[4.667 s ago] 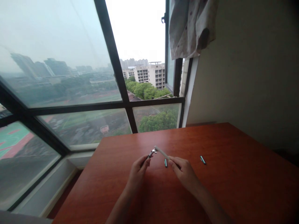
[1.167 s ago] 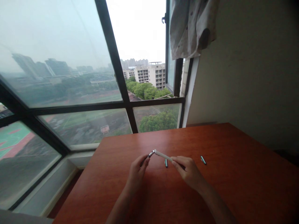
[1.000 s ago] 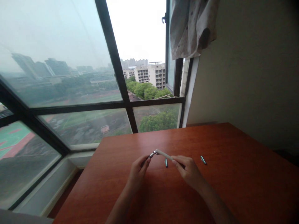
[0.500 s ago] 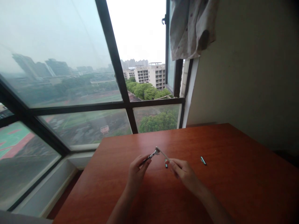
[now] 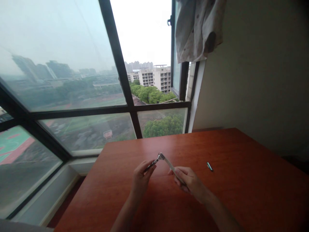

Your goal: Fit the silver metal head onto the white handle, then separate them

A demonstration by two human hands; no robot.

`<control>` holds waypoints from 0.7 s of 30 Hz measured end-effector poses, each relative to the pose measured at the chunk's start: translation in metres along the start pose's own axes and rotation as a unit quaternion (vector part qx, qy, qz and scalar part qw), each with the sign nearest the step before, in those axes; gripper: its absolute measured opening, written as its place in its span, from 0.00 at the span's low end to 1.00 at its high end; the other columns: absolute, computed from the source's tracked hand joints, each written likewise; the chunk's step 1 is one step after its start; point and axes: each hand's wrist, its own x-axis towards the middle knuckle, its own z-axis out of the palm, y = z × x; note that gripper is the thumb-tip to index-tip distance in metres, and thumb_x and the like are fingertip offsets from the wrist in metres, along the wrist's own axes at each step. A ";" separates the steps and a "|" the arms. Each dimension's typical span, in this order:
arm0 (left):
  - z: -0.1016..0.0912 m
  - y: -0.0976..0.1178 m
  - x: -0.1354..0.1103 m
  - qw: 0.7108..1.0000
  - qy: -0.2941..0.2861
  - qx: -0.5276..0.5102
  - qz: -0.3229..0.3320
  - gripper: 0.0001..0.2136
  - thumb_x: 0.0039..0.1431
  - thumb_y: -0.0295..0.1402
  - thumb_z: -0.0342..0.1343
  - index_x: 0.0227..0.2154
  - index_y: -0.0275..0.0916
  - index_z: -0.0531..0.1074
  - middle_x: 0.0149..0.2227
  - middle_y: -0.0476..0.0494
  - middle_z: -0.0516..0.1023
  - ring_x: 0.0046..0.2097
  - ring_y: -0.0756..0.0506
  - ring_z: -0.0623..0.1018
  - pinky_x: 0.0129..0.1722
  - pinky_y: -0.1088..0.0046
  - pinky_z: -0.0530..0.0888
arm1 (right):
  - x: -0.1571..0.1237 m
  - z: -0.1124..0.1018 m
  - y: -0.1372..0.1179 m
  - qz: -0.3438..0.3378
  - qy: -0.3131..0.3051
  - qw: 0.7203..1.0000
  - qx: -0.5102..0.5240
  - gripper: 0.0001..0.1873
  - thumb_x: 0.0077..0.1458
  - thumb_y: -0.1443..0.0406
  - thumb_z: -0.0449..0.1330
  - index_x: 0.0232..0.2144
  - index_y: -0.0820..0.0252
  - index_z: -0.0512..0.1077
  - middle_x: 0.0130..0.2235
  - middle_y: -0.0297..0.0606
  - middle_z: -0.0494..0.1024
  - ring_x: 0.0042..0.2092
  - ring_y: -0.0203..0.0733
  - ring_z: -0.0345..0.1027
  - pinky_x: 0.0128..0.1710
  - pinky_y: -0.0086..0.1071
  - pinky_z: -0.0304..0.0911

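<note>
- The left hand [image 5: 141,176] rises from the bottom edge, its fingers [image 5: 150,167] pressed together in a pinch on the dark lower part of a small hinged tool.
- The right hand [image 5: 187,180] sits beside it, a little to the right, with fingers [image 5: 178,176] curled around the pale bar of the same tool.
- The hinged tool [image 5: 161,157] is held above the table between the two hands. Its metal joint sits just beyond both sets of fingertips and forms the highest point, with the dark part sloping down to the left fingers and the pale bar [image 5: 172,167] sloping down into the right fingers. What kind of tool it is cannot be told; it is too small.
- A small teal-tipped stick [image 5: 209,166] lies flat on the table to the right of the right fingers, well apart from them.
- The red-brown wooden table [image 5: 241,180] spreads under both hands.
- Past the fingertips, beyond the table's far edge, stands a large window with a dark frame [image 5: 120,74], showing trees and apartment blocks in haze.
- A pale cloth [image 5: 196,29] hangs at the top, up and to the right of the hands, beside a plain wall [image 5: 260,74].
</note>
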 end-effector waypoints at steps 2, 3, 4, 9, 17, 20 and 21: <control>0.001 0.002 0.000 1.000 -0.014 0.006 0.006 0.08 0.54 0.32 0.58 0.36 0.37 0.78 0.31 0.44 0.77 0.33 0.46 0.74 0.33 0.75 0.70 | 0.000 0.000 0.000 -0.001 0.002 1.000 0.004 0.24 0.57 0.49 0.53 0.37 0.66 0.72 0.20 0.27 0.63 0.14 0.24 0.45 0.11 0.21 0.38; 0.001 0.003 0.000 1.000 -0.016 0.009 0.010 0.08 0.54 0.32 0.58 0.36 0.37 0.78 0.32 0.44 0.77 0.33 0.46 0.74 0.33 0.75 0.70 | 0.000 0.000 0.000 -0.001 0.002 1.000 0.007 0.24 0.57 0.49 0.53 0.37 0.66 0.72 0.20 0.27 0.63 0.14 0.24 0.45 0.11 0.21 0.38; 0.001 0.004 0.000 1.000 -0.014 0.010 0.012 0.08 0.54 0.32 0.58 0.36 0.37 0.78 0.32 0.44 0.77 0.33 0.46 0.74 0.33 0.75 0.70 | -0.001 -0.001 0.000 0.000 0.000 1.000 0.009 0.24 0.57 0.49 0.53 0.37 0.66 0.72 0.20 0.27 0.63 0.14 0.24 0.45 0.11 0.21 0.38; -0.002 0.003 0.001 1.000 0.015 0.017 0.015 0.08 0.55 0.32 0.58 0.36 0.37 0.78 0.32 0.44 0.77 0.35 0.46 0.74 0.34 0.75 0.70 | -0.002 -0.001 -0.003 0.018 -0.014 1.000 0.017 0.24 0.56 0.49 0.55 0.37 0.66 0.73 0.20 0.26 0.62 0.14 0.23 0.44 0.11 0.21 0.37; -0.001 -0.002 0.000 1.000 0.016 0.005 0.005 0.08 0.56 0.34 0.57 0.36 0.37 0.78 0.30 0.45 0.75 0.32 0.47 0.73 0.31 0.75 0.69 | -0.002 -0.002 -0.002 0.024 -0.030 0.999 0.028 0.23 0.56 0.50 0.55 0.36 0.66 0.73 0.20 0.27 0.63 0.14 0.23 0.44 0.10 0.20 0.38; 0.002 0.000 -0.001 1.000 -0.022 0.009 0.018 0.09 0.56 0.33 0.57 0.37 0.37 0.78 0.30 0.45 0.75 0.33 0.46 0.73 0.32 0.75 0.69 | -0.002 -0.003 -0.001 0.018 -0.026 0.999 0.035 0.22 0.58 0.51 0.54 0.37 0.66 0.72 0.20 0.26 0.63 0.13 0.23 0.44 0.10 0.20 0.37; 0.002 0.001 -0.002 0.999 -0.031 0.011 0.023 0.09 0.56 0.33 0.57 0.37 0.37 0.78 0.31 0.44 0.76 0.33 0.46 0.73 0.33 0.75 0.69 | -0.002 -0.003 -0.001 0.016 -0.024 0.999 0.037 0.22 0.58 0.51 0.53 0.37 0.66 0.72 0.20 0.26 0.63 0.13 0.23 0.44 0.10 0.20 0.36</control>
